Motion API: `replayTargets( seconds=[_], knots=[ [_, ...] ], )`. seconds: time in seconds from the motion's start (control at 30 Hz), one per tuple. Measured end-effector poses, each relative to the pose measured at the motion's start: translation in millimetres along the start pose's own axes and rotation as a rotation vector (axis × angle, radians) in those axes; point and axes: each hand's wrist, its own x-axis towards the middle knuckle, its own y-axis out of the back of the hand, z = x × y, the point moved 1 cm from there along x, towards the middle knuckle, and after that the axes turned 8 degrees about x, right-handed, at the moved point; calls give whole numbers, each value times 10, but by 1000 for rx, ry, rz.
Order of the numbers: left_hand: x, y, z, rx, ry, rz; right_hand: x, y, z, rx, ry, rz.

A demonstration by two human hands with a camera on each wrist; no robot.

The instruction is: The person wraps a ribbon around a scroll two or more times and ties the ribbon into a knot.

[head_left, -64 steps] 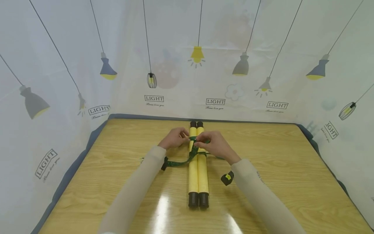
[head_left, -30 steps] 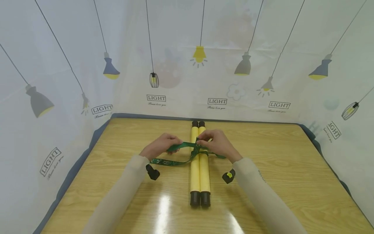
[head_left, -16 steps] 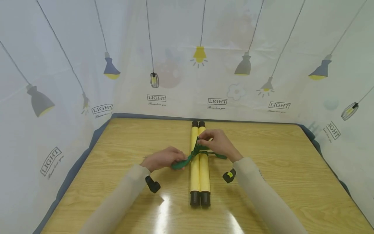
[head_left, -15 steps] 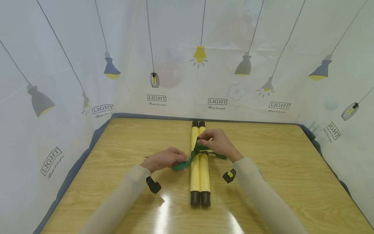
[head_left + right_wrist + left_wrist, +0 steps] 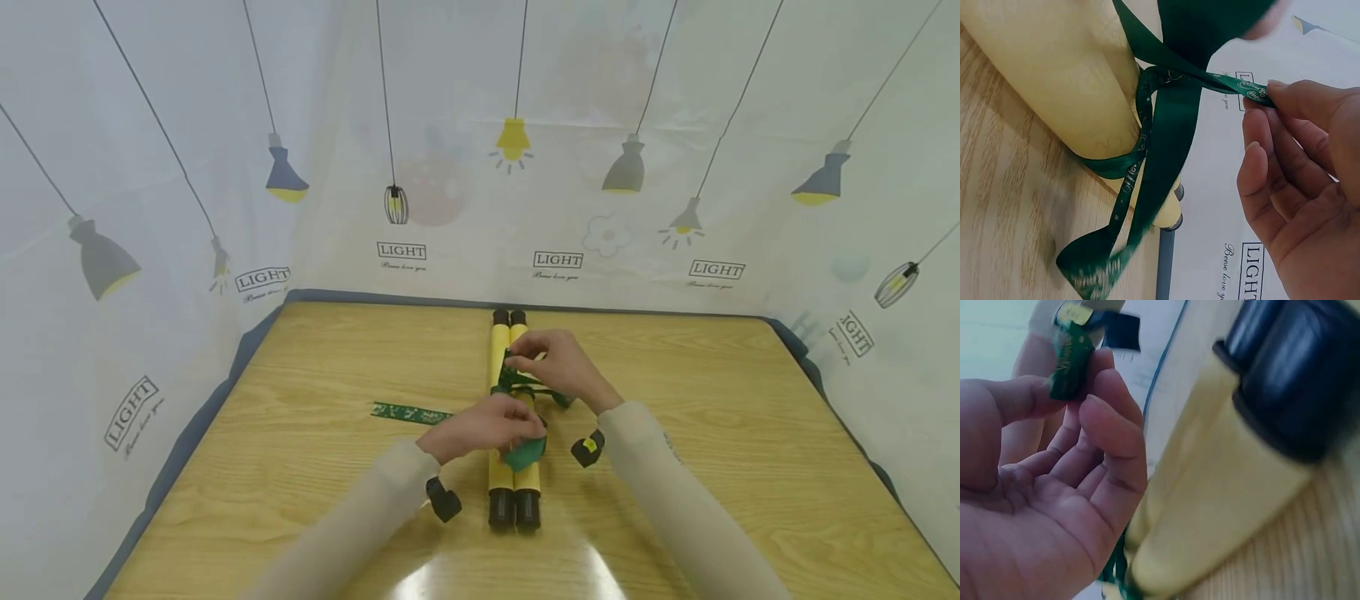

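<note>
Two yellow tubes [image 5: 501, 477] with black end caps [image 5: 502, 508] lie side by side, pointing away from me. A green printed ribbon [image 5: 1175, 131] is wound round them near the middle and crosses on top. My right hand [image 5: 558, 365] pinches a raised fold of it between thumb and forefinger, just above the wrap. Over the near half of the tubes, my left hand [image 5: 483, 429] pinches another stretch, seen as a green piece [image 5: 1072, 362] in the left wrist view. One ribbon tail [image 5: 408, 413] extends left over the table, partly hidden by the left hand.
The tubes lie on a wood-grain table [image 5: 337, 358] with dark blue edging. A white curtain [image 5: 465, 275] printed with lamps surrounds its back and sides. Small black wrist cameras [image 5: 443, 500] hang below both sleeves.
My left hand has moved from the tubes' left side to over them, bringing its ribbon along. A ribbon tail now shows at the left. The right hand has stayed nearly still over the last second.
</note>
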Motion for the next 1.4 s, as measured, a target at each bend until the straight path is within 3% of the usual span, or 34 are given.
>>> replayTargets(
  seconds=[0.3,0.5,0.57,0.7,0.87,1.03,1.17,1.4],
  knots=[
    [164,-232,129,75,-83,11,-5,2,9,8,33,7],
    [118,-112,130,145,-71,-44,5,12,-13,8,30,-6],
    [96,-34,105,148,-56,-31,8,14,-8,8,31,-9],
    [46,153,71,172,-25,71,10,20,3,6,28,-8],
    [-24,387,66,181,-12,265,2,21,12,21,15,-16],
    [-26,534,66,165,17,452,-13,32,6,50,-3,-27],
    [33,558,40,201,29,483,-30,29,-10,79,-7,-38],
    [139,514,29,288,-34,494,-55,36,-19,137,-49,-58]
  ],
)
